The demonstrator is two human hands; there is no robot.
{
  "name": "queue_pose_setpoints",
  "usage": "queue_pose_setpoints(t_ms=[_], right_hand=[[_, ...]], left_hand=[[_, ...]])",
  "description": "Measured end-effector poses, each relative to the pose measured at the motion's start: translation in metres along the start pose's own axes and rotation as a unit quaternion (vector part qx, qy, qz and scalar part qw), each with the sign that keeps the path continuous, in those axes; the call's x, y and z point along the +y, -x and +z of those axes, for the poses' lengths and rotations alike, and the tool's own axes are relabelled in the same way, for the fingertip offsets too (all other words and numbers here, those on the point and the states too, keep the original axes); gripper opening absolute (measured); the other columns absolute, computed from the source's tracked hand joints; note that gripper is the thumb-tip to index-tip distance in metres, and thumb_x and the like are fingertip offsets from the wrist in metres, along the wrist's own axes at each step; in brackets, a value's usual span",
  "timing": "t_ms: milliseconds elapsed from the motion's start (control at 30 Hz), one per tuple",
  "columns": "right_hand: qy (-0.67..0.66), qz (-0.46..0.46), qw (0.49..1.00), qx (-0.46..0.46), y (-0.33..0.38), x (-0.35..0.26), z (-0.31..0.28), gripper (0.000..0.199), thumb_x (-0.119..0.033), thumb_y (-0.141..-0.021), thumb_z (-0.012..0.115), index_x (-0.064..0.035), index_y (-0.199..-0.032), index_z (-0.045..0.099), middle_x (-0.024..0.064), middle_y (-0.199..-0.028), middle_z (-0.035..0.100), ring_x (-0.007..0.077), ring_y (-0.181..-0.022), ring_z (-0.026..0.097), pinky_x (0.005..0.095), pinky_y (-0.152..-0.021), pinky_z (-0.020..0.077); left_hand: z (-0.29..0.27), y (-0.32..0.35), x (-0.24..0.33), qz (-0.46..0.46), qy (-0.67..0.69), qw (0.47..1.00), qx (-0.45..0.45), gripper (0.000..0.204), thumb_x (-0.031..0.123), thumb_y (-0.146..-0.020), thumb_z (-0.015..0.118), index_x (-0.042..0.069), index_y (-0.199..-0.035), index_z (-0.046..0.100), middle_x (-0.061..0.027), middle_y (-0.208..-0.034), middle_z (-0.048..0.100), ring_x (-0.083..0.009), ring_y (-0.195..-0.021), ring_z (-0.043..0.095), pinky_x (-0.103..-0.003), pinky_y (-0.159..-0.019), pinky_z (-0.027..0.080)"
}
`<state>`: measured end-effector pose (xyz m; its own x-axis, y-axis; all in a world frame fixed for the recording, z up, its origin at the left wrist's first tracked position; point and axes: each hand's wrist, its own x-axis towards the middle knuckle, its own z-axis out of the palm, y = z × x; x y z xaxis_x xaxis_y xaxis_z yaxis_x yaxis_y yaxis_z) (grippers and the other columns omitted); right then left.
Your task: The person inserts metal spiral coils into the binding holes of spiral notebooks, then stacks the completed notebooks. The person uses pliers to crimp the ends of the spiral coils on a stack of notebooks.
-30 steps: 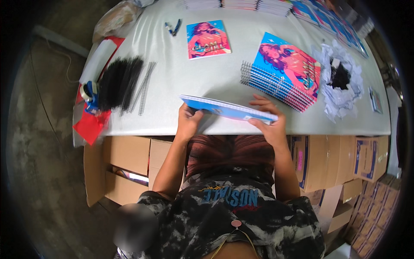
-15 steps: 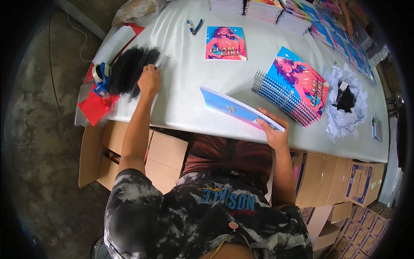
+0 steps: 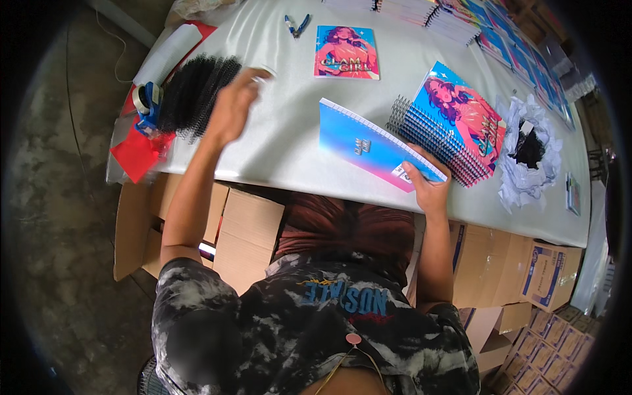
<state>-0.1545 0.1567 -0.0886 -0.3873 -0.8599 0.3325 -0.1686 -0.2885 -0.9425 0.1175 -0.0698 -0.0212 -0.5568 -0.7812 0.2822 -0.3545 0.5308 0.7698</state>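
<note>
My right hand (image 3: 426,187) grips the near right corner of a blue unbound notebook block (image 3: 365,139), which is tilted up off the white table (image 3: 280,155). My left hand (image 3: 230,108) is raised just right of a pile of black spiral coils (image 3: 194,89). It is blurred, and its fingers are pinched on what looks like one thin coil (image 3: 264,71). A stack of spiral-bound notebooks with colourful covers (image 3: 454,125) lies just right of the block.
A single colourful cover (image 3: 345,52) and two pens (image 3: 295,25) lie farther back. A blue tape dispenser (image 3: 148,105) and red sheet (image 3: 135,151) sit at the left edge. Crumpled white paper (image 3: 530,151) lies at right. Cardboard boxes (image 3: 243,230) stand under the table.
My left hand let go of the notebook block, reached to the coil pile, and now lifts away from it toward the right. My right hand has tilted the block up.
</note>
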Motion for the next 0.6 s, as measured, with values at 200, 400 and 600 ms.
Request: queue_pose_setpoints(t_ms=[200,400,600], right_hand=[[-0.028,0.008,1.0,-0.003,0.0,0.003,0.0,0.026,0.005,-0.079,0.064,0.0039,-0.105,0.063,0.01,-0.1,0.065,0.0095,-0.083,0.059,0.0226,-0.075,0.0478],[0.009,-0.019,0.999,-0.049,-0.001,-0.002,-0.003,0.024,0.004,-0.08,0.063,0.0039,-0.104,0.064,0.011,-0.101,0.066,0.01,-0.085,0.06,0.0234,-0.076,0.0478],[-0.022,0.007,0.999,-0.023,0.001,-0.002,-0.003,0.024,0.002,-0.081,0.063,0.0035,-0.105,0.064,0.0106,-0.099,0.067,0.0091,-0.084,0.06,0.0234,-0.076,0.0476]], left_hand=[[0.039,0.015,0.016,-0.059,0.127,0.981,-0.134,0.035,0.035,-0.094,0.05,0.003,-0.081,0.056,0.0011,-0.068,0.045,-0.0069,-0.066,0.039,-0.022,-0.061,0.036],[0.039,0.006,0.028,-0.121,0.179,0.963,-0.159,0.03,0.032,-0.094,0.051,0.004,-0.083,0.056,0.0011,-0.075,0.051,-0.0036,-0.066,0.04,-0.018,-0.057,0.034],[0.027,-0.01,0.044,0.124,0.038,0.979,-0.157,0.02,0.02,-0.085,0.063,0.003,-0.095,0.06,-0.0047,-0.098,0.059,-0.012,-0.071,0.05,-0.025,-0.064,0.043]])
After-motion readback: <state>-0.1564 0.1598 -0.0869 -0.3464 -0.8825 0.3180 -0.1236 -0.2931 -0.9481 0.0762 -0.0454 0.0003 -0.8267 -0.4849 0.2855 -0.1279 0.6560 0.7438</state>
